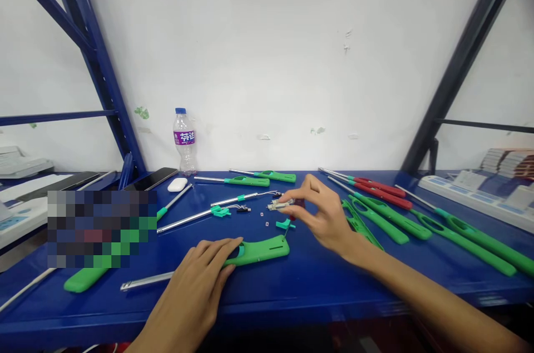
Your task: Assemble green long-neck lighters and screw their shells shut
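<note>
My left hand point(200, 281) rests on the blue table point(292, 286), its fingers lying over the left end of a green lighter handle shell point(261, 250) and holding it down. My right hand point(321, 211) hovers just behind the shell and pinches a small pale metal-and-plastic part point(280, 205) between thumb and fingertips. A small teal trigger piece point(285, 224) lies below that part. Tiny square bits point(266, 223) lie loose between the hands. Two metal tubes with teal collars point(217, 211) and short wires lie to the left of the pinched part.
Several green long-nosed lighters point(417, 225) and two red ones point(375, 189) lie at the right. Two more green ones point(258, 178) lie at the back. A water bottle point(184, 142), a white earbud case point(177, 184) and a phone point(152, 178) stand back left. Blue rack struts rise either side.
</note>
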### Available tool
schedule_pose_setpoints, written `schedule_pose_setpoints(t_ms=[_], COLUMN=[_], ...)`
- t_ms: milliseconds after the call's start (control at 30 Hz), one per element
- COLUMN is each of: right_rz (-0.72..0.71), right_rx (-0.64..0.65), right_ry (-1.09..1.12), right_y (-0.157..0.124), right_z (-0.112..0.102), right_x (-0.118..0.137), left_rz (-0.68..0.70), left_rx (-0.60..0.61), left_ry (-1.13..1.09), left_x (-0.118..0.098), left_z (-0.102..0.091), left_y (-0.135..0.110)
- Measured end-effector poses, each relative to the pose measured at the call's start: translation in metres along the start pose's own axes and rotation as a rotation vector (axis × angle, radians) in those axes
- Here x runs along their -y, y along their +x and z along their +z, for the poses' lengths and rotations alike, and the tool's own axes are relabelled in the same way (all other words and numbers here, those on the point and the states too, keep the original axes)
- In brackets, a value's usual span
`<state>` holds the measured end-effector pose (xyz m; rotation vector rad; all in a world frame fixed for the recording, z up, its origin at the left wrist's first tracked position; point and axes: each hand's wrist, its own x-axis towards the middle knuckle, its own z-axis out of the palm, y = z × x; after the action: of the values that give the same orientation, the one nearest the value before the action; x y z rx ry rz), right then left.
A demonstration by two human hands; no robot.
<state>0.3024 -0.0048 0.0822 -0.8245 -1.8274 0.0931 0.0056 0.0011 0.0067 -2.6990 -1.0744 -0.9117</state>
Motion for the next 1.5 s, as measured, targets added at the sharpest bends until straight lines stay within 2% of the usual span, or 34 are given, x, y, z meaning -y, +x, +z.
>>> schedule_pose_setpoints(t_ms=[167, 367, 500, 567, 700, 767, 867, 900, 1067, 1233, 1400, 1500], right_rz=[0.018, 0.052, 0.076, 0.109, 0.106, 0.091, 0.114, 0.126, 0.125, 0.163, 0.159, 0.164], right_rx=[0.153, 0.096, 0.239, 0.215, 0.052, 0.091, 0.222, 0.223, 0.061, 0.171, 0.074, 0.112], right_ry=[0.086, 0.038, 0.136, 0.213, 0.196, 0.181, 0.230, 0.234, 0.157, 0.218, 0.141, 0.162], right_y=[0.002, 0.000, 0.001, 0.000, -0.002, -0.001, 0.001, 0.002, -0.001, -0.002, -0.001, -0.001], right_z=[0.002, 0.000, -0.004, -0.001, 0.006, 0.003, -0.002, -0.003, 0.001, 0.001, 0.003, 0.004], right_x=[0.002, 0.000, 0.004, 0.004, 0.004, 0.007, 0.012, 0.013, 0.008, 0.006, 0.006, 0.008], left_rz=[-0.019, -0.007, -0.036, -0.032, -0.023, -0.021, -0.006, -0.002, 0.002, -0.002, -0.008, 0.008], left_rx=[0.002, -0.018, 0.018, 0.023, 0.001, -0.007, 0.007, 0.019, 0.027, -0.023, 0.007, -0.019], left_ry=[-0.006, -0.039, -0.029, -0.024, -0.012, -0.013, -0.031, -0.034, -0.027, -0.041, -0.048, -0.036], left_x=[0.002, 0.001, 0.001, 0.001, 0.003, 0.003, 0.002, 0.002, 0.004, 0.000, -0.001, 0.001], left_z=[0.003, 0.002, 0.002, 0.003, 0.005, 0.004, 0.002, 0.001, -0.001, -0.002, -0.004, -0.001], left_y=[-0.001, 0.001, 0.001, 0.000, -0.002, -0.001, 0.000, 0.001, 0.000, 0.001, 0.003, 0.002])
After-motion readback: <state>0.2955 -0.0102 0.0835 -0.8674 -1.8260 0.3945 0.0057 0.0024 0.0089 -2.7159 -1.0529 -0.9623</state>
